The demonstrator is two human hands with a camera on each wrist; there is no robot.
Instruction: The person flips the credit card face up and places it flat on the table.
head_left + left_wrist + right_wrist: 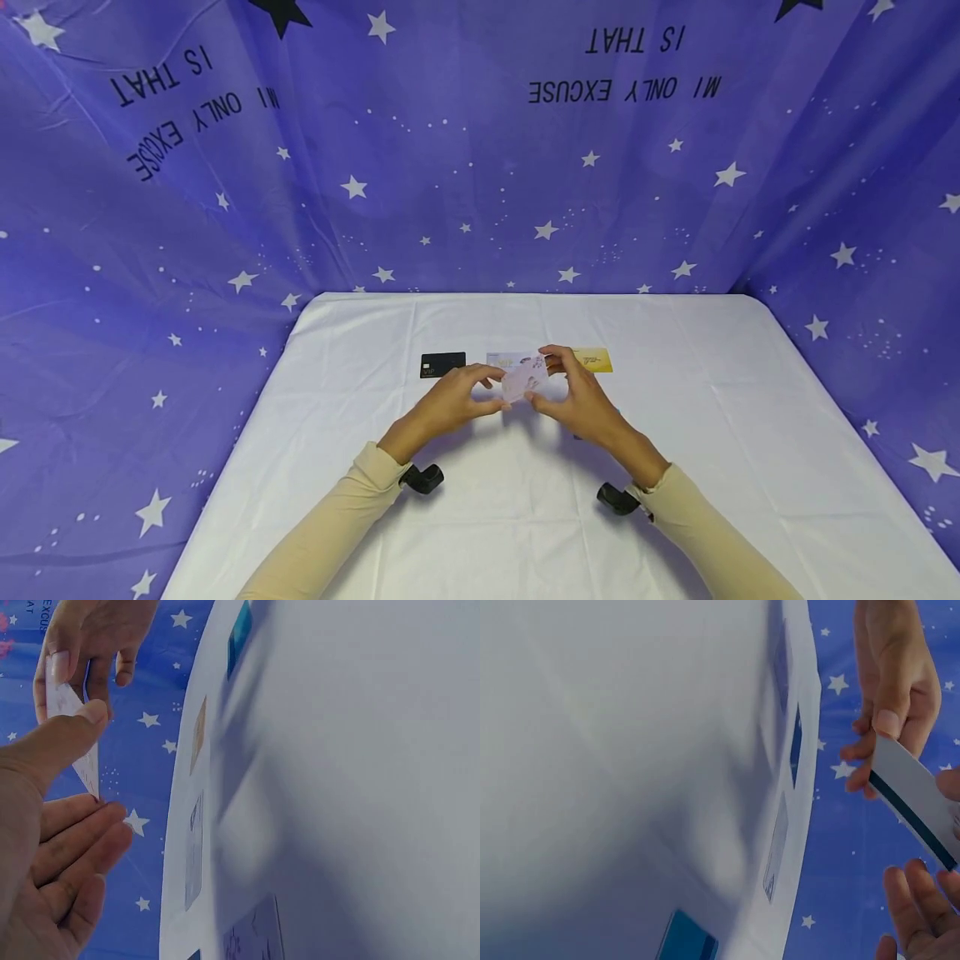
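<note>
A pale pink bank card (525, 381) with a floral print is held between both hands above the table. My left hand (453, 400) pinches its left end, thumb below and fingertips above. At the opposite end my right hand (588, 406) grips it by the edges, thumb at the bottom edge and fingers at the upper corner. The right wrist view shows the back of the pink card (911, 787), with a dark stripe along one edge. Behind the hands lie a black VIP card (441, 363), a pale silver card (504, 358) partly covered, and a yellow card (596, 360).
A teal card (686, 937) lies nearer on the white tablecloth (525, 533), mostly hidden under the right forearm in the head view. A purple-patterned card (256, 934) lies below the left hand. A starry blue curtain (480, 167) borders the table's back and sides.
</note>
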